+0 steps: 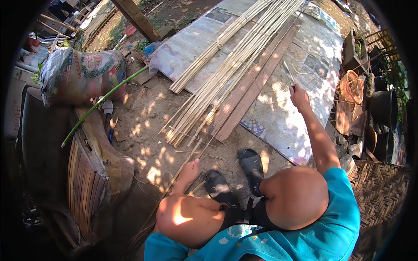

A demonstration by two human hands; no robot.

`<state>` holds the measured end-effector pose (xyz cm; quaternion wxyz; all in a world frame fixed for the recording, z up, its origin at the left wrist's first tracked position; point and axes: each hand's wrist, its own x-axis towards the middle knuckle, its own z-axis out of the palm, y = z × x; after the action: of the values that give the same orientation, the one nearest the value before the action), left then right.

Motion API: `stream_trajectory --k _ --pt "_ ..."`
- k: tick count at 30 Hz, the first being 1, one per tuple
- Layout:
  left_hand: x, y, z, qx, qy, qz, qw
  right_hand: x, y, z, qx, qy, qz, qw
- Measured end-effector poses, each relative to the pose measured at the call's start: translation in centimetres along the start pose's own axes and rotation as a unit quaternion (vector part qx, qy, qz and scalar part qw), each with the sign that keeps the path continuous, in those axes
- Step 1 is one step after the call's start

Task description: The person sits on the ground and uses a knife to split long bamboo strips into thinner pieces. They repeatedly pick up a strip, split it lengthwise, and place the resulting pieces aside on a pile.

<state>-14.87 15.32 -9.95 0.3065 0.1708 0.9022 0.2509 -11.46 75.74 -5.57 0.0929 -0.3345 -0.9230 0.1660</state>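
In my right hand (299,98) is a knife (288,73), gripped by its dark handle with the pale blade pointing away from me over the sheet. Beside my left knee, my left hand (188,172) is closed on a thin bamboo strip (202,151) that slants from the far pile down past my leg. A long pile of pale split bamboo strips (230,74) lies ahead of me, with a smaller tied bundle (204,61) at its left. Two brown wooden planks (257,89) lie along the pile's right side.
A printed sheet (278,126) lies under the bamboo. At left are a stuffed sack (87,71), a green bamboo pole (104,98) and a worn slatted seat (82,178). An orange basket (351,87), black buckets (383,108) and a woven bamboo panel (379,191) stand at right.
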Motion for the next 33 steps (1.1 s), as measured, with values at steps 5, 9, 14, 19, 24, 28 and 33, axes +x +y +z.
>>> stream_trajectory --k 5,9,14,19,24,28,33 --pt "0.3 -0.9 -0.2 -0.15 -0.033 -0.044 0.987 -19.1 -13.3 4.6 0.121 -0.224 -0.321 0.912" --pt "-1.4 -0.9 1.1 -0.096 -0.002 -0.028 0.995 -13.5 -9.4 5.2 0.086 -0.092 -0.238 0.963" --pt "0.1 -1.5 2.5 -0.099 0.027 0.014 0.995 -3.7 -3.7 2.4 0.01 -0.001 -0.086 0.996" --pt "-2.4 2.8 1.8 0.085 0.042 -0.041 0.995 -21.5 -12.4 5.4 0.08 -0.236 -0.357 0.9" --pt "-7.4 -1.1 0.9 0.097 0.0 -0.073 0.993 -5.3 0.2 3.4 -0.003 -0.014 -0.084 0.996" --pt "-7.3 -4.9 0.2 -0.073 -0.019 -0.095 0.993 -4.6 -4.1 1.0 0.045 -0.082 -0.055 0.994" --pt "-9.7 -6.5 -3.5 -0.191 -0.053 -0.191 0.961 -13.8 -8.8 6.8 0.122 -0.128 -0.183 0.967"
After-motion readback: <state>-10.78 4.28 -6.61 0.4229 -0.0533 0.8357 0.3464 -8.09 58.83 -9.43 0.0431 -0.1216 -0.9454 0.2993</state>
